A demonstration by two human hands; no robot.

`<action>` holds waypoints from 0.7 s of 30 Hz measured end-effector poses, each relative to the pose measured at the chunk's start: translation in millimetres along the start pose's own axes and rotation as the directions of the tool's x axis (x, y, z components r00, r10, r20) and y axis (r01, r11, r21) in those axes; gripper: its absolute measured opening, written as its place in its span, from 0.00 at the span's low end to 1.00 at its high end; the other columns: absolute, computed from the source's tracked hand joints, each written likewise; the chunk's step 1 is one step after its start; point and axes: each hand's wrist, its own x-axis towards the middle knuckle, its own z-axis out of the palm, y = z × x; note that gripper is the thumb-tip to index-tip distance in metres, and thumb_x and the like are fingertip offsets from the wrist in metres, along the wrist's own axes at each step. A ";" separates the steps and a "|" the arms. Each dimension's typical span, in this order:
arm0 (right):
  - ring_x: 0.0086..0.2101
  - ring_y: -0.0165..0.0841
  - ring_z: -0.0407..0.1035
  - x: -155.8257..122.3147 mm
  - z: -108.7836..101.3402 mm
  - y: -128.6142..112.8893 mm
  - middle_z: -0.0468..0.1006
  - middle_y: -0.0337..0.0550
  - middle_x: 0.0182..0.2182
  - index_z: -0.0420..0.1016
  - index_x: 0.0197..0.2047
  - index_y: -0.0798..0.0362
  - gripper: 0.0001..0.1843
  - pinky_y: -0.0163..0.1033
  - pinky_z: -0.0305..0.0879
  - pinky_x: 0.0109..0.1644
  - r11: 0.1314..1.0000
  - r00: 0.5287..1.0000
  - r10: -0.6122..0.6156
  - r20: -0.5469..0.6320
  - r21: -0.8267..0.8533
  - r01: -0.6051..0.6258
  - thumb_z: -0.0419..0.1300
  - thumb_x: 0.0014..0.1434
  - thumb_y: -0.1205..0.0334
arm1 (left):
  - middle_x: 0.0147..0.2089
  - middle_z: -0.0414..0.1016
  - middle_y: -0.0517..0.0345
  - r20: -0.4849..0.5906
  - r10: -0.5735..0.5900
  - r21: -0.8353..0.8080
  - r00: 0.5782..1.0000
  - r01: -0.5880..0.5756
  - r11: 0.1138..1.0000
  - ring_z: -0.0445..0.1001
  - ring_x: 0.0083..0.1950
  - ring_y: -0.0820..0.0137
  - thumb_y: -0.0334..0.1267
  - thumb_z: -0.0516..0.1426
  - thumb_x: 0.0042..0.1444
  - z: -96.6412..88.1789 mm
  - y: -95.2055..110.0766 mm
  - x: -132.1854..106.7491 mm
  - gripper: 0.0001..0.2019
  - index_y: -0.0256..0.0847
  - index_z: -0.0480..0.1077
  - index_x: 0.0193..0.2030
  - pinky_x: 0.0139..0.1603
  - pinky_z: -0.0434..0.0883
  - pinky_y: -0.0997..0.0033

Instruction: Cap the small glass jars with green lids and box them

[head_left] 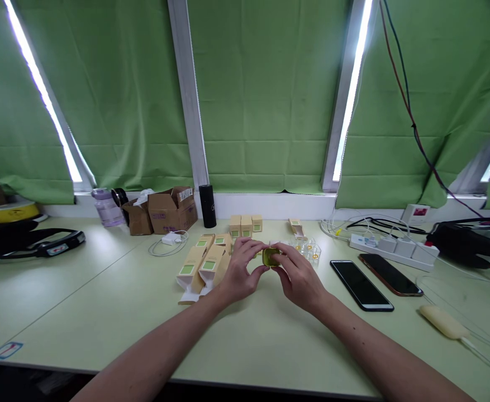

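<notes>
Both my hands meet at the middle of the pale green table point(102, 290). My left hand point(241, 272) and my right hand point(298, 277) pinch a small olive-green jar point(270, 256) between their fingertips, just above the tabletop. Left of my left hand lie several flat tan cartons with green labels point(200, 265). Three upright tan boxes point(245, 224) stand behind, near the window sill. Several small clear jars point(309, 248) sit just beyond my right hand.
Two dark phones point(361, 284) lie to the right, with a white power strip point(391, 245) and cables behind. A black cylinder point(207, 206), cardboard boxes point(171, 209) and a purple bottle point(104, 207) stand at the back left. A black headset point(35, 243) lies far left.
</notes>
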 end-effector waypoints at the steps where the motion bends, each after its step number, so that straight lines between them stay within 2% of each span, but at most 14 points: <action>1: 0.57 0.48 0.73 -0.2 0.0 0.1 0.75 0.58 0.57 0.69 0.59 0.52 0.19 0.54 0.77 0.57 1.000 1.000 0.001 -0.004 0.006 -0.001 0.54 0.69 0.76 | 0.52 0.79 0.49 -0.004 0.002 0.000 1.000 -0.002 1.000 0.72 0.55 0.55 0.28 0.64 0.60 0.1 -0.1 0.0 0.21 0.45 0.72 0.60 0.60 0.69 0.47; 6: 0.56 0.47 0.73 -0.2 0.2 -0.4 0.75 0.58 0.58 0.71 0.57 0.50 0.17 0.53 0.77 0.55 1.000 1.000 0.002 -0.012 0.003 -0.002 0.54 0.69 0.75 | 0.51 0.79 0.48 -0.006 -0.002 -0.001 1.000 0.002 1.000 0.71 0.55 0.55 0.29 0.65 0.60 0.2 -0.6 -0.5 0.21 0.45 0.73 0.59 0.59 0.69 0.48; 21: 0.55 0.48 0.74 3.3 -0.5 -4.1 0.75 0.58 0.57 0.73 0.58 0.51 0.19 0.54 0.78 0.54 1.000 1.000 -0.007 -0.011 -0.016 0.007 0.53 0.69 0.76 | 0.51 0.79 0.48 -0.019 0.004 0.004 1.000 -0.003 1.000 0.71 0.55 0.54 0.28 0.64 0.60 1.5 -0.9 -1.0 0.20 0.45 0.73 0.59 0.57 0.71 0.47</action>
